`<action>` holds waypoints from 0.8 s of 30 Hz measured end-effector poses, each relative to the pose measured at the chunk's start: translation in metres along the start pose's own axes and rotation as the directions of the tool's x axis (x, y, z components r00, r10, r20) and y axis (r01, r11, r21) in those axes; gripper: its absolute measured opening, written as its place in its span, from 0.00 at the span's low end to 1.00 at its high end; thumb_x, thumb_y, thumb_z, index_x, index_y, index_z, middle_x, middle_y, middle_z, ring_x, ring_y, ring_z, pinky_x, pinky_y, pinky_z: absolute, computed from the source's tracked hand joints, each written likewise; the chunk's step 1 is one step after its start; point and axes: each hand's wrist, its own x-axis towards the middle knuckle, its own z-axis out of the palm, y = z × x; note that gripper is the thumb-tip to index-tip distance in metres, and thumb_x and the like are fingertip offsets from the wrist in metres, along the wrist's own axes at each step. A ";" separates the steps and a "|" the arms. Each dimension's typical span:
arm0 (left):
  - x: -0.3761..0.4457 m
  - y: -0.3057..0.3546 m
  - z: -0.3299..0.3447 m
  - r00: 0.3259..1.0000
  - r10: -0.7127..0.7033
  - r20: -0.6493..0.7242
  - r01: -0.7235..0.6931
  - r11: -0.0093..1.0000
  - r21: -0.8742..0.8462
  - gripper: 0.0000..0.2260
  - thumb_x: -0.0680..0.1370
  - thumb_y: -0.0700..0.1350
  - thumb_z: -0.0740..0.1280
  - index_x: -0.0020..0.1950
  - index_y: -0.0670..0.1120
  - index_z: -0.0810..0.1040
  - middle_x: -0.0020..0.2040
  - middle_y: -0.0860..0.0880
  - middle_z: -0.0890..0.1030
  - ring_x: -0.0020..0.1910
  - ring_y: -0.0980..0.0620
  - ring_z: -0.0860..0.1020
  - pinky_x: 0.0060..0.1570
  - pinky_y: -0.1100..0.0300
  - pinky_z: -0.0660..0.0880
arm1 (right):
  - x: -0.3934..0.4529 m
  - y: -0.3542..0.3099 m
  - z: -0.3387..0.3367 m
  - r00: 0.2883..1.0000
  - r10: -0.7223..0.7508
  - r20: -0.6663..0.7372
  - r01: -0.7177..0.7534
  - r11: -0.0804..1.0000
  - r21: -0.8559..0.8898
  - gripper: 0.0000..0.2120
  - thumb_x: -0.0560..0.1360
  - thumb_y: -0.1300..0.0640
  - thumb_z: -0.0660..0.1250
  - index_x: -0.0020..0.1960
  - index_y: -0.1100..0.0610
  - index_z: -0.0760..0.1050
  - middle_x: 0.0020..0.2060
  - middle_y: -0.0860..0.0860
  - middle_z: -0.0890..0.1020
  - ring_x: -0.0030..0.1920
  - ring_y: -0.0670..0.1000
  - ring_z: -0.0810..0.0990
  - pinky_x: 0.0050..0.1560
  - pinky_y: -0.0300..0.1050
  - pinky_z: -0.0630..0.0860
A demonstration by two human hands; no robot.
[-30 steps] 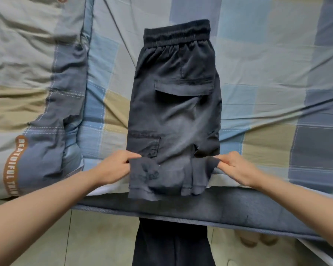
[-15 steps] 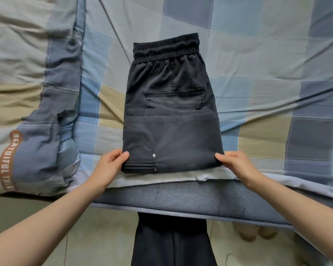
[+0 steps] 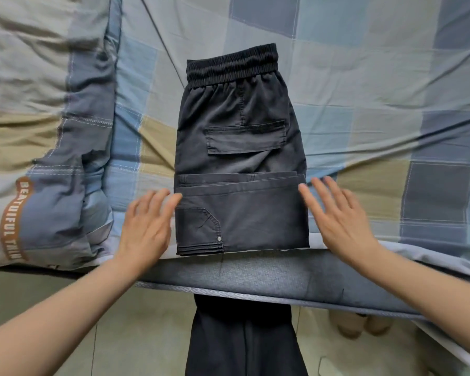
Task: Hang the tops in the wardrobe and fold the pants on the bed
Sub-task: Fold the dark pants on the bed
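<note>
Black pants point(image 3: 239, 185) lie folded on the bed point(image 3: 364, 77); left hand point(image 3: 147, 226) at 9, right hand point(image 3: 337, 221) at 3, both hands spread wide, empty, likely squaring the edges.

Folded pants point(image 3: 239, 169) on bed point(image 3: 364, 85) edge; quilt point(image 3: 38, 104) left.

I'm seeing bare checked sheet point(image 3: 364, 85) lying open right of the folded pants point(image 3: 240, 185); on the left, a bunched quilt point(image 3: 46, 131) is crowding that side closely.
</note>
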 end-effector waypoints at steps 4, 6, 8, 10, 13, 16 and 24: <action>0.017 -0.021 0.014 0.767 0.573 0.288 -0.639 0.723 0.264 0.38 0.71 0.33 0.61 0.79 0.55 0.57 0.78 0.45 0.60 0.77 0.38 0.58 0.72 0.39 0.55 | 0.010 0.012 0.018 0.859 -0.502 0.098 0.498 0.777 -0.385 0.39 0.72 0.74 0.49 0.79 0.52 0.47 0.77 0.58 0.55 0.75 0.62 0.57 0.73 0.62 0.54; 0.028 -0.024 0.023 0.691 0.622 0.368 -0.720 0.636 0.276 0.44 0.69 0.32 0.64 0.80 0.56 0.51 0.80 0.47 0.53 0.78 0.39 0.52 0.74 0.38 0.49 | 0.024 0.015 0.023 0.771 -0.606 0.196 0.617 0.634 -0.465 0.41 0.70 0.75 0.44 0.78 0.49 0.39 0.78 0.58 0.49 0.76 0.63 0.54 0.73 0.65 0.52; 0.044 -0.023 0.029 0.669 0.648 0.363 -0.742 0.601 0.297 0.44 0.70 0.30 0.61 0.80 0.56 0.47 0.81 0.47 0.49 0.78 0.39 0.49 0.74 0.38 0.47 | 0.038 0.016 0.029 0.737 -0.643 0.209 0.649 0.585 -0.486 0.38 0.73 0.72 0.42 0.78 0.49 0.39 0.78 0.58 0.50 0.75 0.62 0.56 0.72 0.66 0.57; 0.059 -0.025 0.035 0.656 0.674 0.340 -0.755 0.573 0.319 0.41 0.73 0.32 0.58 0.80 0.57 0.46 0.81 0.47 0.48 0.78 0.40 0.48 0.75 0.39 0.45 | 0.048 0.019 0.038 0.738 -0.651 0.178 0.651 0.616 -0.444 0.35 0.75 0.67 0.46 0.79 0.51 0.40 0.78 0.56 0.50 0.76 0.61 0.56 0.71 0.66 0.57; 0.063 -0.027 0.036 0.658 0.670 0.343 -0.753 0.585 0.301 0.36 0.76 0.36 0.56 0.80 0.58 0.48 0.80 0.47 0.51 0.78 0.40 0.50 0.75 0.39 0.48 | 0.054 0.020 0.039 0.777 -0.609 0.162 0.621 0.698 -0.355 0.31 0.77 0.64 0.49 0.79 0.54 0.46 0.78 0.54 0.54 0.76 0.58 0.58 0.72 0.63 0.57; 0.051 -0.026 0.028 0.735 0.553 0.392 -0.664 0.705 0.248 0.32 0.77 0.38 0.53 0.79 0.57 0.53 0.80 0.48 0.55 0.78 0.42 0.55 0.73 0.36 0.51 | 0.050 0.021 0.033 0.786 -0.599 0.157 0.619 0.754 -0.220 0.30 0.76 0.66 0.43 0.77 0.54 0.56 0.76 0.53 0.62 0.74 0.58 0.62 0.72 0.63 0.58; 0.005 -0.010 -0.026 0.492 0.483 0.724 -0.258 0.876 -0.409 0.39 0.77 0.38 0.59 0.71 0.75 0.46 0.78 0.64 0.51 0.77 0.62 0.47 0.78 0.52 0.45 | 0.005 0.028 -0.023 0.582 -0.685 0.439 0.473 0.724 0.502 0.29 0.78 0.58 0.50 0.74 0.32 0.53 0.74 0.43 0.64 0.73 0.44 0.64 0.72 0.47 0.63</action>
